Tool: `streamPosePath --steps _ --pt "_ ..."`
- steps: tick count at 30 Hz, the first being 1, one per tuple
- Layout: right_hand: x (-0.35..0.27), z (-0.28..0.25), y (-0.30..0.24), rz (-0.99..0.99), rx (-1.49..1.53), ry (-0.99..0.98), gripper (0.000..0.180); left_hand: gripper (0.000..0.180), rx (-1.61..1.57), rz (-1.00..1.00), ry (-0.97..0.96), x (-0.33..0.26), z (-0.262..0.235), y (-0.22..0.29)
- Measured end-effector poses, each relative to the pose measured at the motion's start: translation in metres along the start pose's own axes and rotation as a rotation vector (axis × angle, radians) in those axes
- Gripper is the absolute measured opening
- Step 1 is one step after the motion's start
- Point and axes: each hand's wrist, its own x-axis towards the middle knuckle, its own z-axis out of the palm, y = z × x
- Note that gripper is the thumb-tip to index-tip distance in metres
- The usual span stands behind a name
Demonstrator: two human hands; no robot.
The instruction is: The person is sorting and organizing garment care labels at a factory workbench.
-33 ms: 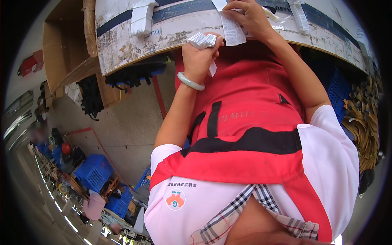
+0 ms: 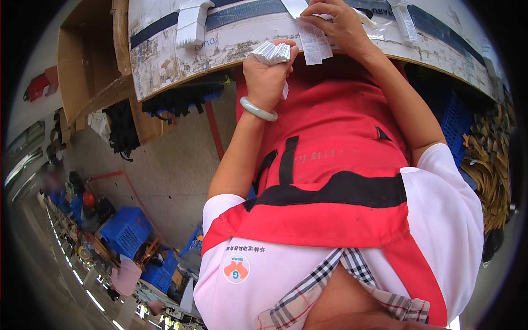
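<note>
A stack of white paper tags [image 2: 272, 52] is clasped in the left hand [image 2: 268, 77], just beside the right hand [image 2: 338, 25], whose fingers are pinched on a single paper slip [image 2: 314, 41] pressed against the worn counter [image 2: 165, 49].

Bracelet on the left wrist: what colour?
The bracelet is pale green, seen best in the head view.

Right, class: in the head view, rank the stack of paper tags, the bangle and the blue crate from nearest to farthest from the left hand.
1. Stack of paper tags: gripped in the left hand.
2. Bangle: on that wrist, just below.
3. Blue crate: far off, on the floor at lower left.
</note>
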Motion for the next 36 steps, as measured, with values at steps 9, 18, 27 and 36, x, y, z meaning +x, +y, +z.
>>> streamPosePath --steps 9,18,27,36 --pt "-0.006 -0.018 -0.061 0.311 0.183 -0.315 0.018 0.011 0.174 0.249 0.049 0.003 -0.002 0.016" --pt "-0.016 -0.014 -0.060 0.421 0.308 -0.314 0.021 0.016 0.167 0.248 0.005 0.000 -0.003 0.011" --pt "-0.017 -0.015 -0.063 0.475 0.443 -0.312 0.020 0.012 0.090 0.244 -0.044 -0.003 -0.003 0.010" --pt "-0.015 -0.011 -0.081 0.585 0.690 -0.362 0.019 0.036 -0.574 -0.315 -0.254 -0.002 -0.004 0.000"
